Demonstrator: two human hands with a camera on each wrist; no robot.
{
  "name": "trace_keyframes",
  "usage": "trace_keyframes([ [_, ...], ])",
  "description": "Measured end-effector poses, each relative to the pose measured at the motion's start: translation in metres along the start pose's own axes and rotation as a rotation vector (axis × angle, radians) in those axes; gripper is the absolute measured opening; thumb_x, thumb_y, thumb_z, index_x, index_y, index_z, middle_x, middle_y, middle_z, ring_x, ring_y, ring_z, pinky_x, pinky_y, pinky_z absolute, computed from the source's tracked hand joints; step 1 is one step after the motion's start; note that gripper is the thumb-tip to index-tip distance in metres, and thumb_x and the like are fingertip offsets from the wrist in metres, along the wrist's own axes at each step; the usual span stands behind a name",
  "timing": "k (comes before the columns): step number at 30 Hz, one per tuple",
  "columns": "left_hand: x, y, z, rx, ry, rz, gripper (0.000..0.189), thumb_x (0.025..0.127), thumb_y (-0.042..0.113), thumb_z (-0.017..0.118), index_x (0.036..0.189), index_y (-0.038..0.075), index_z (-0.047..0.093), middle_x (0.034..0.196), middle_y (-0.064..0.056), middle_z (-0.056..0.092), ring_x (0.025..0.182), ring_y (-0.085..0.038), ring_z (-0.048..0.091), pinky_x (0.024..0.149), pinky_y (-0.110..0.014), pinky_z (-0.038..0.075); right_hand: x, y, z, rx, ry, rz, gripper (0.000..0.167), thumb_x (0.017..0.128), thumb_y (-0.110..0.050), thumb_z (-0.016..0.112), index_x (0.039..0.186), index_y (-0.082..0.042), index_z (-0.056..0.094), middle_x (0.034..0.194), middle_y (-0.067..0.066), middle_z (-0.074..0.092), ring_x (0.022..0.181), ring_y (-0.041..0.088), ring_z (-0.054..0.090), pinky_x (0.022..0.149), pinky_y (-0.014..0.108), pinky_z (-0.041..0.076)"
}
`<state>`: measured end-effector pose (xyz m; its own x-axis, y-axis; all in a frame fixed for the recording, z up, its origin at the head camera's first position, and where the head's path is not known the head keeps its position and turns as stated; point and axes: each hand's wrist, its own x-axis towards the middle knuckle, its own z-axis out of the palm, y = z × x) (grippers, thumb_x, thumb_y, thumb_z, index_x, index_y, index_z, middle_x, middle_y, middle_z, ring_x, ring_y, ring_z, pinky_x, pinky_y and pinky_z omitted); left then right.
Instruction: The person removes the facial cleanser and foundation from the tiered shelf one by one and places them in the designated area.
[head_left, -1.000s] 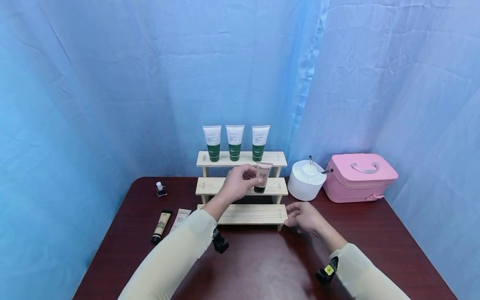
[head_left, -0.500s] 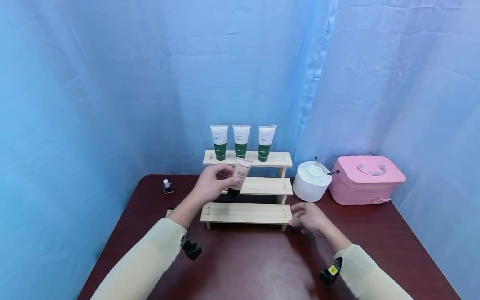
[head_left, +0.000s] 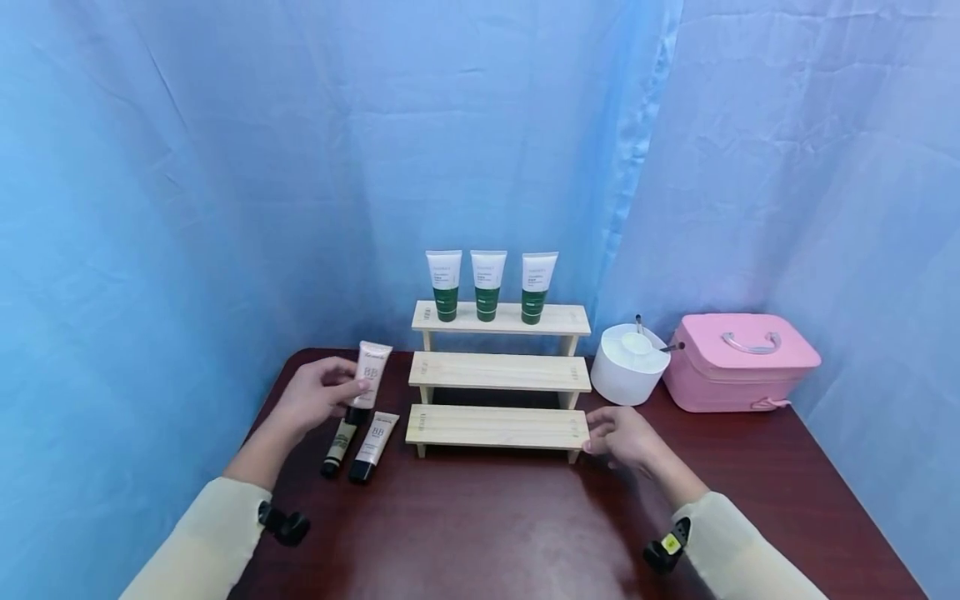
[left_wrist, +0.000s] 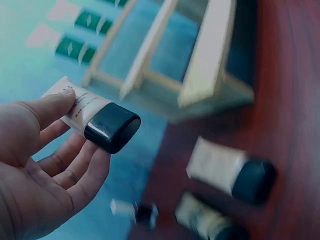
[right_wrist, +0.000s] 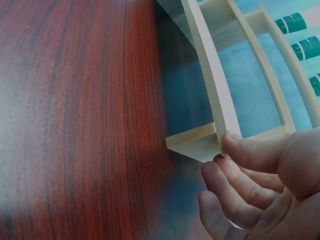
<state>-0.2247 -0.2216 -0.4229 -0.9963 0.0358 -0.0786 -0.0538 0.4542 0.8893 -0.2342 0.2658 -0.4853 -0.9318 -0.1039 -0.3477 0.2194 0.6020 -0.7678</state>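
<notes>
My left hand (head_left: 313,398) pinches a pink BB cream tube (head_left: 372,371) with a black cap, cap end down, above the left part of the table. Below it lie a second BB cream tube (head_left: 379,435) and a smaller gold tube with a black cap (head_left: 339,447). A three-tier wooden display stand (head_left: 480,427) stands at the centre. At its lowest tier's right end, my right hand (head_left: 628,439) grips the corner, thumb on top and fingertips below in the right wrist view. Three white-and-green tubes (head_left: 487,287) stand on the top tier.
Right of the stand is a white round organizer (head_left: 621,379) with brushes in it. Beside that sits a pink case (head_left: 738,379) with a handle. A small bottle with a white cap (left_wrist: 132,210) shows in the left wrist view. Blue curtain (head_left: 225,167) surrounds the dark red table (head_left: 465,533).
My left hand has carried the BB cream tube from the middle tier leftward to over the tubes on the table. The right hand stays at the stand's corner. The head view has shifted slightly.
</notes>
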Motion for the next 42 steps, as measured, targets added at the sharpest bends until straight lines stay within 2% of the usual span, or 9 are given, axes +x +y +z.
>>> trace_keyframes([
  [5, -0.009, -0.038, -0.02, 0.03, 0.011, -0.071, 0.047, 0.099, 0.028, 0.071, 0.132, -0.002, 0.06, 0.113, -0.018, 0.071, 0.089, -0.018, 0.067, 0.073, -0.037, 0.06, 0.001, 0.001, -0.001, 0.011, -0.01, 0.006, 0.052, 0.086, -0.001, 0.079, 0.134, 0.005, 0.059, 0.1, 0.013, 0.073, 0.081, 0.022, 0.068, 0.064, 0.042, 0.058],
  [8, -0.012, -0.056, -0.028, 0.04, 0.017, -0.119, 0.049, 0.1, 0.029, 0.069, 0.134, -0.004, 0.057, 0.107, -0.015, 0.07, 0.088, -0.018, 0.064, 0.071, -0.035, 0.059, 0.002, 0.001, -0.002, 0.021, -0.003, 0.016, 0.052, 0.086, -0.001, 0.079, 0.134, 0.003, 0.06, 0.099, 0.012, 0.073, 0.081, 0.022, 0.068, 0.064, 0.042, 0.059],
  [12, -0.016, -0.073, -0.035, 0.057, 0.015, -0.178, 0.048, 0.102, 0.027, 0.066, 0.134, -0.007, 0.056, 0.097, -0.011, 0.065, 0.088, -0.023, 0.06, 0.068, -0.036, 0.057, 0.001, 0.003, -0.001, 0.035, -0.004, 0.018, 0.053, 0.085, -0.001, 0.08, 0.134, 0.003, 0.06, 0.099, 0.011, 0.074, 0.081, 0.022, 0.068, 0.065, 0.044, 0.059],
  [17, -0.016, -0.091, -0.037, 0.091, 0.006, -0.235, 0.046, 0.102, 0.024, 0.064, 0.134, -0.009, 0.055, 0.1, -0.014, 0.066, 0.091, -0.027, 0.061, 0.068, -0.036, 0.057, 0.001, 0.003, -0.001, 0.041, -0.007, 0.01, 0.054, 0.085, -0.002, 0.081, 0.134, 0.004, 0.059, 0.099, 0.011, 0.074, 0.082, 0.021, 0.068, 0.065, 0.044, 0.058],
  [24, -0.013, -0.104, -0.038, 0.122, 0.005, -0.264, 0.044, 0.104, 0.021, 0.061, 0.133, -0.011, 0.056, 0.105, -0.017, 0.067, 0.095, -0.027, 0.061, 0.07, -0.038, 0.057, 0.002, 0.004, -0.002, 0.045, -0.014, 0.006, 0.055, 0.084, -0.003, 0.081, 0.134, 0.004, 0.059, 0.1, 0.011, 0.074, 0.083, 0.021, 0.068, 0.066, 0.044, 0.058],
  [32, -0.006, -0.115, -0.035, 0.159, 0.008, -0.336, 0.042, 0.104, 0.017, 0.059, 0.135, -0.011, 0.057, 0.115, -0.024, 0.064, 0.101, -0.032, 0.061, 0.073, -0.042, 0.06, 0.003, 0.005, -0.001, 0.055, -0.011, 0.012, 0.054, 0.084, -0.003, 0.081, 0.134, 0.003, 0.06, 0.099, 0.012, 0.074, 0.083, 0.022, 0.069, 0.065, 0.044, 0.058],
  [36, -0.004, -0.119, -0.035, 0.187, 0.009, -0.366, 0.043, 0.104, 0.017, 0.059, 0.136, -0.011, 0.056, 0.123, -0.028, 0.061, 0.105, -0.035, 0.06, 0.074, -0.043, 0.061, 0.002, 0.004, -0.001, 0.049, -0.01, 0.015, 0.055, 0.084, -0.003, 0.081, 0.134, 0.003, 0.06, 0.099, 0.012, 0.074, 0.083, 0.022, 0.069, 0.066, 0.045, 0.059],
  [42, -0.002, -0.12, -0.035, 0.204, 0.005, -0.373, 0.044, 0.104, 0.018, 0.061, 0.135, -0.013, 0.057, 0.123, -0.03, 0.059, 0.1, -0.033, 0.062, 0.071, -0.041, 0.061, 0.002, 0.004, -0.002, 0.043, -0.009, 0.019, 0.055, 0.084, -0.002, 0.082, 0.134, 0.003, 0.06, 0.099, 0.011, 0.074, 0.083, 0.021, 0.069, 0.065, 0.045, 0.059],
])
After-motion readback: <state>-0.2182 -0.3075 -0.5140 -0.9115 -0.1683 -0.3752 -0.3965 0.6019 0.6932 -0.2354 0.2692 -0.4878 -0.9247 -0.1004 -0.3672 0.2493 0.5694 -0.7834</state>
